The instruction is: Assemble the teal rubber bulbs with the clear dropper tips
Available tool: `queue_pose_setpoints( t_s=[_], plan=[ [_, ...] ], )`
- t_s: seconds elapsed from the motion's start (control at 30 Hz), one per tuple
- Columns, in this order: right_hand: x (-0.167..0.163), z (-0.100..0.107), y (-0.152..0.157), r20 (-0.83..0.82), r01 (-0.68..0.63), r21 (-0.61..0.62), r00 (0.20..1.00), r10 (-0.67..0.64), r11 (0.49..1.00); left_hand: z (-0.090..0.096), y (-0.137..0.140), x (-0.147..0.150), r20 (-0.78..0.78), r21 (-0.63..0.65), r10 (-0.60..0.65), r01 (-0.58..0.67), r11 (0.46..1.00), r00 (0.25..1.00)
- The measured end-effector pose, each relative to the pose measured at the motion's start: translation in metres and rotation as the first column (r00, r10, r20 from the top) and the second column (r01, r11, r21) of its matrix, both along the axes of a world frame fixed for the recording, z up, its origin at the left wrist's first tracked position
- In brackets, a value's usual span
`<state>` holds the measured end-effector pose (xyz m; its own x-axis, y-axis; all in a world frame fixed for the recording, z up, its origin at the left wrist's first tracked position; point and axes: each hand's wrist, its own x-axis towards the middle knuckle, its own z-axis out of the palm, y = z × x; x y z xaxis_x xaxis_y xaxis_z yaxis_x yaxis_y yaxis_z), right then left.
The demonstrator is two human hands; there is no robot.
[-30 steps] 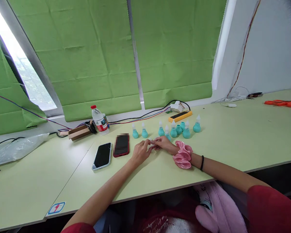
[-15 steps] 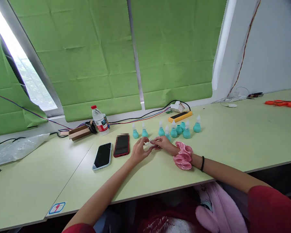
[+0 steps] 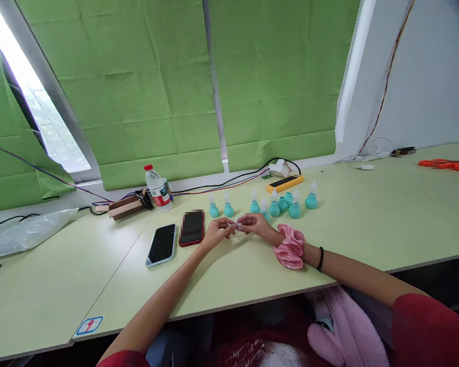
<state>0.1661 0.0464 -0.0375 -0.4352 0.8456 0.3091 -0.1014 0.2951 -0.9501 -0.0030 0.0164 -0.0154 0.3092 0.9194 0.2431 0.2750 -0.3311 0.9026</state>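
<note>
Fingertips of my left hand (image 3: pixel 219 232) and my right hand (image 3: pixel 254 224) meet in a pinch around a small whitish piece (image 3: pixel 238 225), mostly hidden by the fingers. Just below them, a small translucent piece (image 3: pixel 235 239) lies on the table. Behind my hands stand several turquoise bulbs with clear pointed tips, among them one at the left (image 3: pixel 213 210) and one at the far right (image 3: pixel 311 198). Two turquoise bulbs without tips, one of them in front (image 3: pixel 282 204), stand within the right-hand group. A pink scrunchie (image 3: pixel 289 246) circles my right wrist.
Two phones, one pale-cased (image 3: pixel 161 245) and one red-cased (image 3: pixel 192 227), lie left of my hands. Behind are a red-capped bottle (image 3: pixel 158 188), an open cardboard box (image 3: pixel 126 207), cables, and a yellow power strip (image 3: pixel 285 183). Orange scissors (image 3: pixel 447 164) rest far right.
My left fingers have closed in toward my right fingertips, and both hands now pinch together. The translucent piece on the table below them has come into view.
</note>
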Motion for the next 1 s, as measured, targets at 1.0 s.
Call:
queue_pose_setpoints(
  t_s=[1.0],
  plan=[
    [0.077, 0.098, 0.03, 0.108, 0.3, 0.908, 0.508, -0.855, 0.293, 0.002, -0.005, 0.003, 0.164, -0.103, -0.015, 0.032, 0.994, 0.986]
  ],
)
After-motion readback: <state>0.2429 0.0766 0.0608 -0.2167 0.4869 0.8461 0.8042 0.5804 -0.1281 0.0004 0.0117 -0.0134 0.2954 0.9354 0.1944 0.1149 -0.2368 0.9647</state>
